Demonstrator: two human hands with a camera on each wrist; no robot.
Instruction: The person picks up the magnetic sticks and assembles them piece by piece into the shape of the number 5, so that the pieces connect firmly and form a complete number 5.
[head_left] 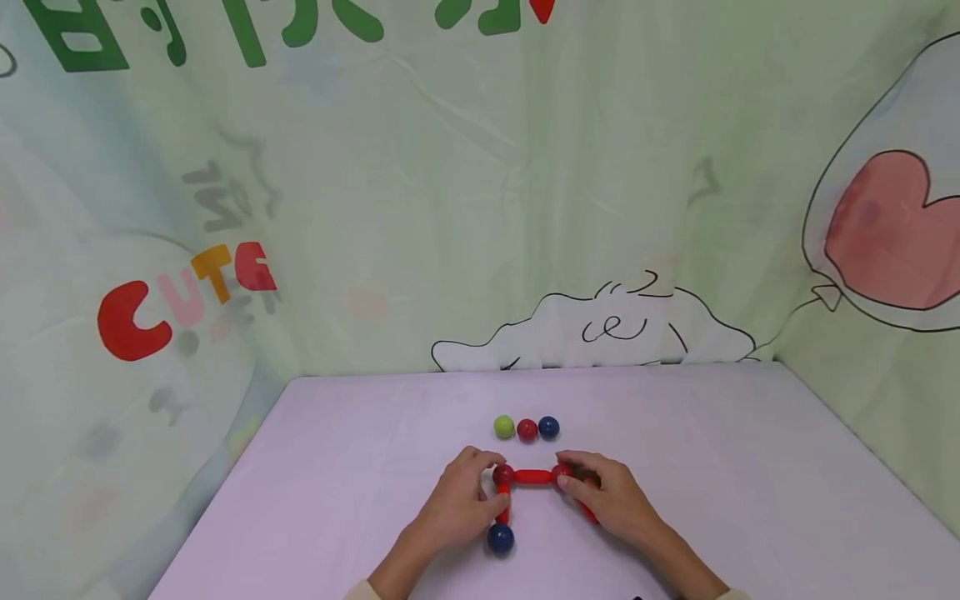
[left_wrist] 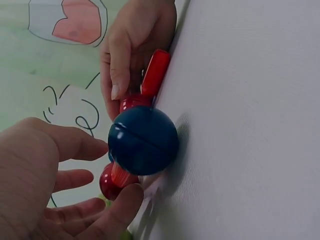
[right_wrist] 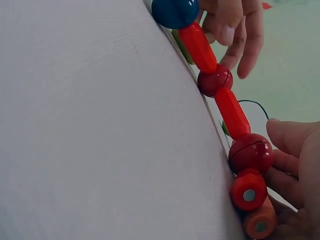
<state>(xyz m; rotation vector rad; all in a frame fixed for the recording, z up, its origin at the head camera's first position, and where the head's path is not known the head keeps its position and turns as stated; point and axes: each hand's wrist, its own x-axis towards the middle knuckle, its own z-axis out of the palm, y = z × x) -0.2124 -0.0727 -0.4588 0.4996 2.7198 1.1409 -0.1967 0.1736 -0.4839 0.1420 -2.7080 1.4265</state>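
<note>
Red rods and balls with silver discs at the rod ends, like magnetic building pieces, form an angular chain on the table. My left hand (head_left: 461,497) has fingertips around the left red ball (head_left: 503,475), with the thumb on the rod (head_left: 504,502) leading to a blue ball (head_left: 500,539). Another red rod (head_left: 533,477) joins that red ball to the right red ball (head_left: 562,475). There my right hand (head_left: 613,497) holds the ball between thumb and fingers. Below that ball, the right wrist view shows two rod ends: a red one (right_wrist: 249,194) and an orange-red one (right_wrist: 260,225), partly covered by the hand.
Behind the chain stand a loose green ball (head_left: 504,427), a red ball (head_left: 527,430) and a blue ball (head_left: 549,427) in a row. The pale table (head_left: 315,483) ends at a printed curtain (head_left: 450,208) behind and at the sides.
</note>
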